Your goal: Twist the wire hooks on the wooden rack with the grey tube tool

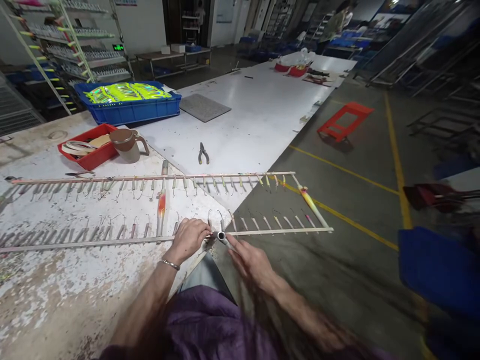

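Note:
A long frame of two thin rails with rows of wire hooks lies across the worn white table (pixel 56 280) and sticks out past its edge. My left hand (pixel 188 238) rests on the near rail (pixel 93 243), its fingers closed on it beside a small silver tube (pixel 221 235). My right hand (pixel 250 261), blurred, has its fingers stretched toward that tube and touches it. An orange and silver lure (pixel 161 207) hangs between the rails. A pink and yellow lure (pixel 309 201) lies at the frame's right end.
Pliers (pixel 203 153) lie on the white tabletop beyond the frame. A brown mug (pixel 126 144) stands by a red tray (pixel 87 146), with a blue crate (pixel 129 102) of yellow-green packets behind. A red stool (pixel 345 121) stands on the floor to the right.

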The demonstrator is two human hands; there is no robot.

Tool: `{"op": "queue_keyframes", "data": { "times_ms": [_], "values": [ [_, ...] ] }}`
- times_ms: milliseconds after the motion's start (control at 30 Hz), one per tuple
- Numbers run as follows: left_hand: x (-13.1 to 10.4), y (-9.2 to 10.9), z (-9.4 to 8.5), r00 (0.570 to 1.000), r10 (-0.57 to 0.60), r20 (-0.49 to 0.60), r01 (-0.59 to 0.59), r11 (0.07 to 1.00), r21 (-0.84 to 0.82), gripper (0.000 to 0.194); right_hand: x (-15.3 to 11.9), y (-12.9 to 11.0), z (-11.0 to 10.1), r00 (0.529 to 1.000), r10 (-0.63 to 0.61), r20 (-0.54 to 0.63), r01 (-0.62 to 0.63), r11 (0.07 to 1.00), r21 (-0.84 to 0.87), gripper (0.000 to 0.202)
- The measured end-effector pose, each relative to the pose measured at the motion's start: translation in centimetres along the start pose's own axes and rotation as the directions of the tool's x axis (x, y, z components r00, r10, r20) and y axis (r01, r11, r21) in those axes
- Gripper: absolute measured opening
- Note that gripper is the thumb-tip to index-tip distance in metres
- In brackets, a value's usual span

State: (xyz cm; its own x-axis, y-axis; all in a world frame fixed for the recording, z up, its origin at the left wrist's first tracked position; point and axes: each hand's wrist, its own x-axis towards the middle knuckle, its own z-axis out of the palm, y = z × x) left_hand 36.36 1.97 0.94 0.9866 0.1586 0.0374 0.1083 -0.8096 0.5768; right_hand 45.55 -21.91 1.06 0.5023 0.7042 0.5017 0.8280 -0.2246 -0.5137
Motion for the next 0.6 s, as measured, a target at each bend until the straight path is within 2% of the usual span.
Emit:
{"op": "queue_keyframes", "data": {
  "times_ms": [67,200,367,533,600],
  "values": [
    [0.0,0.1,-0.1,1.0,0.002,0.003,-0.002,1.0,0.005,0.021,0.2,0.1,-0.2,0.998,-0.068,0.003,0.068,0.998,-0.014,0.038],
    [-0.1,0.4,-0.4,1.0,0.005,0.006,-0.005,1.0,-0.005,0.023,0.4,0.0,-0.5,0.976,-0.181,-0.118,0.175,0.983,-0.06,0.047],
    [0.0,0.1,-0.2,1.0,-0.007,0.017,0.007,1.0,-0.014,0.02,1.1,-0.4,-0.5,0.977,-0.214,0.003,0.212,0.968,-0.132,0.043],
    [0.0,-0.4,0.2,1.0,0.007,-0.004,-0.007,1.0,-0.02,0.018,2.0,-1.0,-1.5,0.958,-0.246,-0.146,0.242,0.969,-0.043,0.053],
    [0.0,-0.4,0.2,1.0,0.002,-0.009,-0.002,1.0,-0.021,0.018,2.0,-0.9,-1.3,0.954,-0.28,-0.111,0.272,0.959,-0.076,0.048]
  ]
}}
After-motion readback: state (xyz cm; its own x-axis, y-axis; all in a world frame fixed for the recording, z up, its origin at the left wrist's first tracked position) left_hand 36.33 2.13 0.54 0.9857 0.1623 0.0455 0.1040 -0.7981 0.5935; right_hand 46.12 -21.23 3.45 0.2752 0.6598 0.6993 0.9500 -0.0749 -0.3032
